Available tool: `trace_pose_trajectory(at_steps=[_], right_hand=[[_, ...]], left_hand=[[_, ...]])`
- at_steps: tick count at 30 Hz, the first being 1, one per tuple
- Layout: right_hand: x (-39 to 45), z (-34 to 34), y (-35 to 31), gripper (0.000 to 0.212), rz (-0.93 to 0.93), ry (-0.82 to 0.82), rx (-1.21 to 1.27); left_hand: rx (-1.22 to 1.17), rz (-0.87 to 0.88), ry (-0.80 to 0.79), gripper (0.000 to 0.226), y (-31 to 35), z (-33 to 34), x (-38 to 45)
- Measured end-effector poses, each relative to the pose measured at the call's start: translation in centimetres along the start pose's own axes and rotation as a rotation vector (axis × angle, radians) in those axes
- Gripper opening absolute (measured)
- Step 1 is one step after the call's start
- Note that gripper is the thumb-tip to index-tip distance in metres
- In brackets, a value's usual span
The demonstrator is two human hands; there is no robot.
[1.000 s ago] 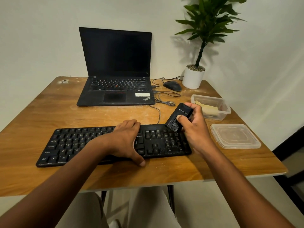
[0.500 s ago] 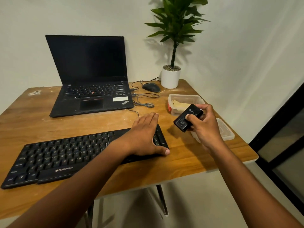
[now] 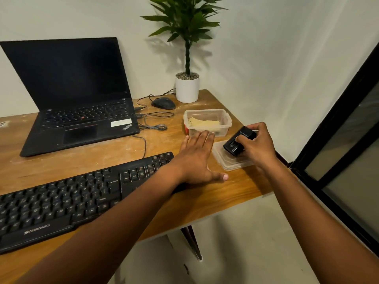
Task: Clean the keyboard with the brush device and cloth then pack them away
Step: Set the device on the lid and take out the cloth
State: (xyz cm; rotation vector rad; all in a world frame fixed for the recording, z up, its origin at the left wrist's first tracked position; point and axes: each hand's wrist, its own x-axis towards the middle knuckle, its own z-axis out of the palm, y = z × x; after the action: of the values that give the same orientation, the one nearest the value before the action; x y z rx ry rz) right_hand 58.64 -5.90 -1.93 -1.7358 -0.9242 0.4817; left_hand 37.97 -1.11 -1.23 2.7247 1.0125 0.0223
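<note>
Brush device point(image 3: 239, 140), small black block, is gripped by the right hand point(image 3: 257, 144) above the clear lid point(image 3: 229, 161), near the open plastic container point(image 3: 207, 122).

It looks light, stiff and smooth, so I judge a hold on its two long sides is safest, as the fingers curl around it now. The yellowish cloth point(image 3: 203, 122) in the container should be soft and easy to pinch anywhere. The left hand point(image 3: 196, 158) lies flat with straight fingers, holding nothing, over the right end of the keyboard point(image 3: 86, 193) on the wooden table point(image 3: 102, 152).
</note>
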Motion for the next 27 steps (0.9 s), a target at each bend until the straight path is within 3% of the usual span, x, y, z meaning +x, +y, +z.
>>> trace_pose_trajectory(at_steps=[13, 18, 27], right_hand=[[0.4, -1.3, 0.2, 0.047, 0.064, -0.005, -0.241], [0.6, -2.0, 0.1, 0.029, 0.109, -0.037, -0.322], [1.2, -1.7, 0.3, 0.042, 0.122, -0.056, -0.474]], left_hand=[[-0.033, -0.004, -0.018, 0.129, 1.2, 0.6, 1.1], [-0.036, -0.012, -0.03, 0.128, 1.3, 0.4, 0.7], [-0.03, -0.022, -0.016, 0.127, 0.8, 0.1, 0.1]])
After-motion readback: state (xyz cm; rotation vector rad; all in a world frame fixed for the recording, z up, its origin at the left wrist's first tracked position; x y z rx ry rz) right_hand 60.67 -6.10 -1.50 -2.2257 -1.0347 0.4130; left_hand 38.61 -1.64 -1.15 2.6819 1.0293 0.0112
